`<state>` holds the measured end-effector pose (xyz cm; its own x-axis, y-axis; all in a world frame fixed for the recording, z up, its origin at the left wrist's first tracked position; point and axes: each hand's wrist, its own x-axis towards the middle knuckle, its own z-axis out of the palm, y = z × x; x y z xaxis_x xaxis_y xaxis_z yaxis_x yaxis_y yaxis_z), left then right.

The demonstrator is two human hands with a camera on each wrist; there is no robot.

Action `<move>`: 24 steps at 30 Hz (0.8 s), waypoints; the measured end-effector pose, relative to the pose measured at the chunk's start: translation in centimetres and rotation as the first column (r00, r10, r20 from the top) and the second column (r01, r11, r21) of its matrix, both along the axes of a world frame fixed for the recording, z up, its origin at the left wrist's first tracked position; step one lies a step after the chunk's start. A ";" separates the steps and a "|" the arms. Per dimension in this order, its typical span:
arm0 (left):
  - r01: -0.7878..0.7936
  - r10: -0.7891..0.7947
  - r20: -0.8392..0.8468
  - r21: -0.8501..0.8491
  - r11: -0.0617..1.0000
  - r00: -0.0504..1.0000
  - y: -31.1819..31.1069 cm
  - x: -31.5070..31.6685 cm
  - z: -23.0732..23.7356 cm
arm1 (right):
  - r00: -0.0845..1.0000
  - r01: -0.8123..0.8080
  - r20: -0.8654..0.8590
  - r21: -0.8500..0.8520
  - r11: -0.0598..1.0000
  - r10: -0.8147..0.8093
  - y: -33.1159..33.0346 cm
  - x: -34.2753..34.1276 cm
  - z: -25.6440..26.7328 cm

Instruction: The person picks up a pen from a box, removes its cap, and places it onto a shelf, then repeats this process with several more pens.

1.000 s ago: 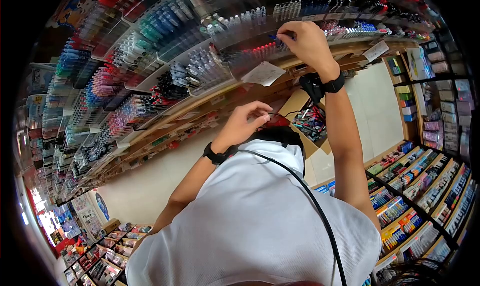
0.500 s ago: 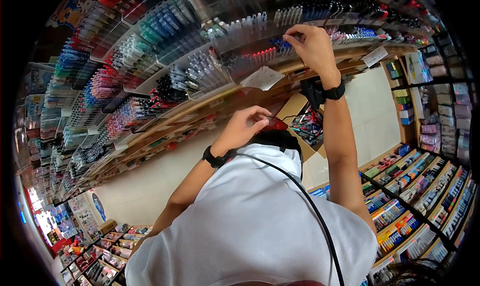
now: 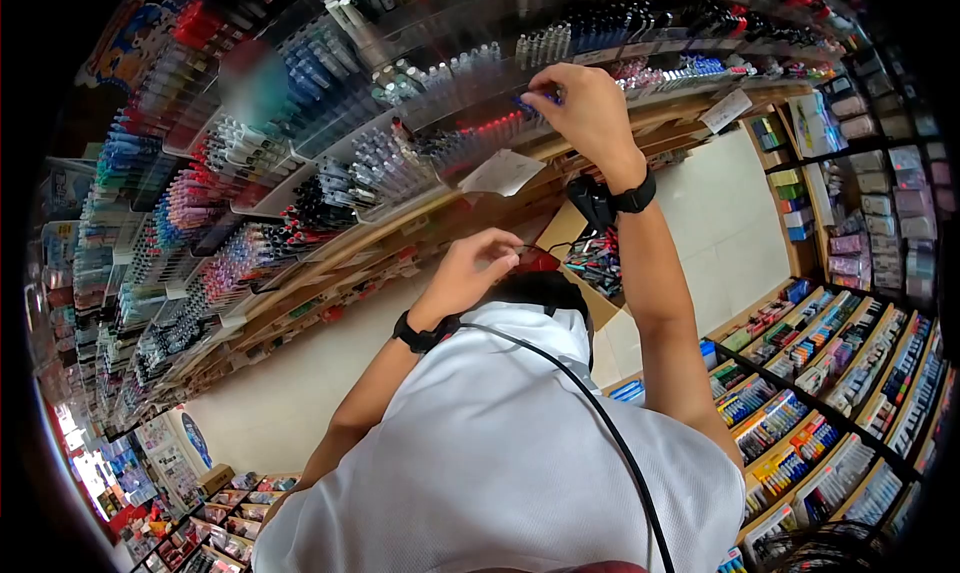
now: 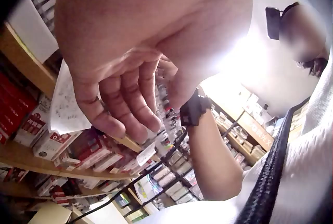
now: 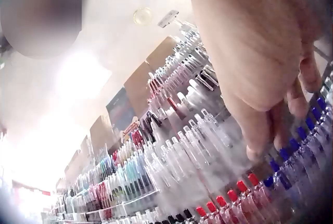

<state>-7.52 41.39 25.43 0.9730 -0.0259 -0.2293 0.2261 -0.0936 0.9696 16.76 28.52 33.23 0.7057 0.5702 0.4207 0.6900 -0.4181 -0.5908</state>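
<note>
Over the pen rack, my right hand [image 3: 585, 113] reaches out with thumb and fingers bent downward. Its fingertips are right at a row of blue-capped pens [image 5: 307, 130] in the right wrist view, and no pen shows lifted among them. Red-capped pens [image 5: 242, 186] stand beside that row. My left hand [image 3: 465, 273] hovers lower, in front of the shelf edge, its fingers loosely curved and holding nothing. In the left wrist view its fingers [image 4: 127, 96] hang down near a white paper label [image 4: 67, 104].
Clear-barrelled pens [image 5: 182, 154] fill the rack behind. A cardboard box [image 3: 568, 235] of loose pens stands below the shelf. A black cable [image 3: 600, 408] runs over the white shirt. More stationery racks [image 3: 830, 373] line the right side; pale floor [image 3: 300, 373] lies below.
The view has shifted slightly, so both hands and the shelves appear further left and a bit lower. My right hand stays by the blue pens; my left hand keeps its loose curve.
</note>
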 end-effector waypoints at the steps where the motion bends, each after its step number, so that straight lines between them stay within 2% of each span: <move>1: 0.007 -0.007 0.012 0.006 1.000 1.000 0.0 0.1 -0.1 | 1.000 0.003 0.000 0.000 1.000 -0.003 0.0 0.0 -0.1; 4: 0.006 -0.006 0.018 -0.002 1.000 1.000 -0.2 0.1 -0.1 | 0.998 -0.029 0.063 -0.020 0.999 0.030 -0.5 0.6 -0.4; 6: 0.007 -0.007 0.010 -0.007 1.000 1.000 -0.1 0.1 -0.2 | 1.000 0.028 -0.001 0.219 0.975 -0.029 -1.6 1.6 -0.2; 7: 0.001 -0.001 -0.001 -0.010 1.000 1.000 0.0 0.1 -0.2 | 0.996 0.069 0.033 0.289 0.955 -0.082 -2.3 2.3 0.1; 9: 0.000 -0.001 -0.016 -0.049 0.999 1.000 0.1 -0.1 -0.2 | 0.983 0.170 -0.108 0.275 0.946 -0.145 -4.1 2.6 0.9; 13: -0.002 0.002 0.000 -0.050 0.999 1.000 0.1 -0.1 -0.7 | 0.966 0.258 -0.074 0.249 0.934 -0.247 -6.8 2.7 0.7; 15: -0.016 0.016 0.004 -0.034 0.999 1.000 0.1 0.0 -1.0 | 0.918 0.396 -0.169 0.417 0.818 -0.359 -8.5 3.9 -1.3; 17: -0.011 0.011 -0.001 -0.028 1.000 1.000 0.1 0.0 -1.0 | 0.886 0.463 -0.184 0.403 0.789 -0.426 -10.7 4.7 -2.3; 19: -0.008 0.008 -0.027 -0.032 0.999 1.000 0.2 0.1 -1.3 | 0.842 0.532 -0.090 0.312 0.787 -0.533 -12.4 5.5 -3.2; 20: -0.006 0.005 -0.028 -0.034 0.999 1.000 0.2 0.1 -1.3 | 0.846 0.524 -0.033 0.236 0.818 -0.532 -13.0 5.8 -3.7; 21: 0.000 -0.001 -0.026 -0.033 0.999 1.000 0.1 0.2 -1.3 | 0.843 0.529 -0.032 0.238 0.815 -0.537 -13.1 5.7 -3.5; 23: 0.027 -0.028 -0.024 -0.021 0.999 0.999 0.0 0.4 -1.4 | 0.894 0.376 0.178 0.206 0.904 -0.412 -12.9 5.5 -3.5; 24: 0.036 -0.037 -0.025 -0.020 0.999 0.999 -0.1 0.5 -1.3 | 0.922 0.327 0.153 0.185 0.927 -0.356 -12.7 5.5 -3.3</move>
<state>-7.02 41.33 24.11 0.9652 -0.0658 -0.2531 0.2474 -0.0836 0.9653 22.30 15.80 29.96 0.7496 0.2270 0.6217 0.6223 -0.5618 -0.5451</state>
